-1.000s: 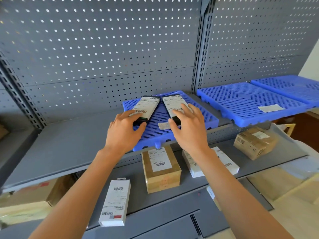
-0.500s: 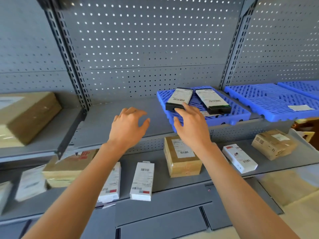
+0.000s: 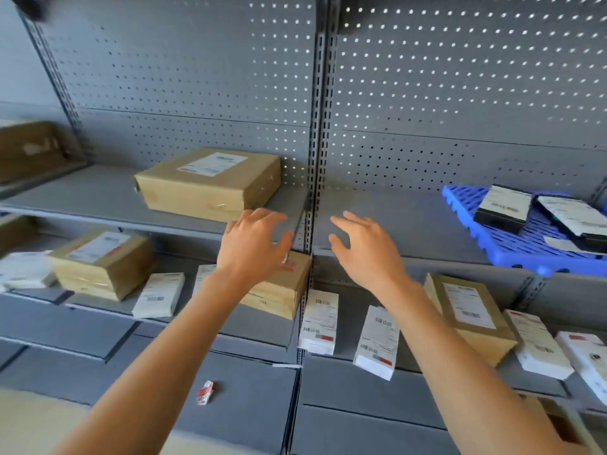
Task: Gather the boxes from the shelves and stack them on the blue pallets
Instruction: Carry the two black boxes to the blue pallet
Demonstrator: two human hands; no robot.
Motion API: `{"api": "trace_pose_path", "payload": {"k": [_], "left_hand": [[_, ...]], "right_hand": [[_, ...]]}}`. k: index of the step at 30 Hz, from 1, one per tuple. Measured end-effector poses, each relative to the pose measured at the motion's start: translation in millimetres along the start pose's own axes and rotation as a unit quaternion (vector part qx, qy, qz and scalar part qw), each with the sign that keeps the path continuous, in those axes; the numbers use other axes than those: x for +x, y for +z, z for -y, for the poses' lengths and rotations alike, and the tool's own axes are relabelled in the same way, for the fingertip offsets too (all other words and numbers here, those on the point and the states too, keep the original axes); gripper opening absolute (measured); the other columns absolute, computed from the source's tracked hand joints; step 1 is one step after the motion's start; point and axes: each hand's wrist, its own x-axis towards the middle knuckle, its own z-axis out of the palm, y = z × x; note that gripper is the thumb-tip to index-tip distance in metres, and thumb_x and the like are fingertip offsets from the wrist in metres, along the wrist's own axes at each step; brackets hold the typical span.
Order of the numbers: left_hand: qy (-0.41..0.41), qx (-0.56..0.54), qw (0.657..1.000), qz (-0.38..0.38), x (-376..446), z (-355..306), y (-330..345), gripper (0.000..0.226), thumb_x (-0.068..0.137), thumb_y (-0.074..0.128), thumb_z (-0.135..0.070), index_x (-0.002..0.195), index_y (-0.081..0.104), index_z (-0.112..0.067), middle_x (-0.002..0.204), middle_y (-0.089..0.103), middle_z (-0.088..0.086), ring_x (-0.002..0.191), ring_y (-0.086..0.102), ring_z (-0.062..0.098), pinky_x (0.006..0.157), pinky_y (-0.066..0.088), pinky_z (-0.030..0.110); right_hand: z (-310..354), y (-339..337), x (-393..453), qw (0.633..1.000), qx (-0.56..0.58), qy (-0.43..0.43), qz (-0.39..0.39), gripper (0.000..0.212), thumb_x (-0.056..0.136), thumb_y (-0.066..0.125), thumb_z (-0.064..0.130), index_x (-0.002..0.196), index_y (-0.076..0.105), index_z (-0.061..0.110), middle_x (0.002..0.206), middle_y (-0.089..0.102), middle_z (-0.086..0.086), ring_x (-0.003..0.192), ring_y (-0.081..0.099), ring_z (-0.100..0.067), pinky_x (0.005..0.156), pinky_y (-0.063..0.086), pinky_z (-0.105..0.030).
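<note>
Both hands are raised in front of the grey shelving and hold nothing. The left hand (image 3: 254, 246) has its fingers spread and loosely bent, hovering just below and to the right of a large brown box (image 3: 210, 182) that lies flat on the upper shelf (image 3: 98, 195), a white label on its top; hand and box are close, but whether they touch cannot be told. The right hand (image 3: 363, 247) is likewise empty, fingers apart and slightly curved, over the bare stretch of upper shelf to the right of the slotted upright post (image 3: 317, 159). Further right on that same level sits a blue pallet (image 3: 512, 247), and on it lie two flat black boxes with white labels, the left black box (image 3: 502, 208) and the right black box (image 3: 573, 223), side by side and just about touching. On the lower shelf (image 3: 262, 323) more boxes wait: a brown box at the left (image 3: 101, 264), a small white box (image 3: 159, 294) just beside it, a brown box (image 3: 282, 290) partly hidden behind the left wrist, two white boxes with barcodes (image 3: 319, 321) (image 3: 377, 342) between the forearms, and a brown labelled box (image 3: 473, 313) past the right forearm with further white boxes (image 3: 537, 344) at its right. A small red and white scrap (image 3: 205, 392) lies on the grey base below. The far left of the view is blurred.
</note>
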Motion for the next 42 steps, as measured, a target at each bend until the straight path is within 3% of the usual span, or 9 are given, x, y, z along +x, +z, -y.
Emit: {"api": "trace_pose_path", "payload": {"k": [6,13,19,25,30,36,42], "left_hand": [[-0.084,0.039,0.996,-0.009,-38,77,-47,0.044,0.1,0.052,-0.041,0.14,0.056,-0.025,0.144,0.055,0.0,0.133,0.047,0.028,0.107,0.039,0.047],[-0.18,0.075,0.98,-0.031,-85,159,-90,0.043,0.1,0.049,-0.044,0.14,0.054,-0.029,0.144,0.055,-0.004,0.132,0.048,0.023,0.104,0.045,0.044],[-0.269,0.113,0.955,-0.056,-118,224,-129,0.042,0.099,0.051,-0.045,0.137,0.057,-0.029,0.142,0.057,-0.003,0.126,0.055,0.025,0.102,0.047,0.044],[-0.311,0.149,0.934,-0.091,-119,295,-157,0.044,0.099,0.053,-0.047,0.137,0.059,-0.027,0.14,0.06,-0.003,0.127,0.054,0.024,0.1,0.049,0.048],[-0.336,0.16,0.923,-0.095,-99,363,-170,0.045,0.097,0.055,-0.049,0.135,0.06,-0.026,0.136,0.062,-0.002,0.126,0.054,0.024,0.1,0.049,0.051],[-0.367,0.158,0.909,-0.118,-91,418,-185,0.045,0.098,0.055,-0.048,0.137,0.058,-0.025,0.14,0.06,-0.001,0.129,0.051,0.024,0.103,0.047,0.051],[-0.404,0.17,0.888,-0.14,-107,469,-211,0.046,0.098,0.056,-0.047,0.138,0.057,-0.024,0.14,0.059,0.0,0.129,0.053,0.024,0.104,0.047,0.046]], "right_hand": [[88,38,13,0.994,0.046,-0.085,0.055,0.045,0.103,0.051,0.033,0.147,0.049,0.023,0.155,0.043,-0.001,0.142,0.039,-0.024,0.112,0.04,-0.043],[181,84,33,0.975,0.086,-0.189,0.083,0.042,0.102,0.053,0.033,0.142,0.055,0.024,0.143,0.057,0.002,0.131,0.052,-0.023,0.101,0.049,-0.04],[263,127,52,0.948,0.112,-0.273,0.116,0.041,0.102,0.051,0.033,0.141,0.057,0.023,0.14,0.06,0.002,0.127,0.054,-0.022,0.1,0.046,-0.035],[338,171,86,0.924,0.161,-0.322,0.132,0.039,0.101,0.051,0.028,0.136,0.061,0.017,0.134,0.064,-0.005,0.12,0.059,-0.024,0.095,0.049,-0.033],[390,205,125,0.908,0.181,-0.349,0.144,0.034,0.101,0.051,0.027,0.13,0.064,0.017,0.13,0.067,-0.003,0.117,0.06,-0.024,0.093,0.052,-0.04],[450,241,169,0.892,0.177,-0.385,0.156,0.043,0.102,0.051,0.031,0.143,0.054,0.022,0.14,0.06,-0.002,0.127,0.055,-0.023,0.1,0.047,-0.037],[520,265,182,0.868,0.187,-0.426,0.175,0.053,0.102,0.051,0.034,0.153,0.038,0.028,0.133,0.064,-0.01,0.121,0.059,-0.028,0.095,0.051,-0.041]]}}
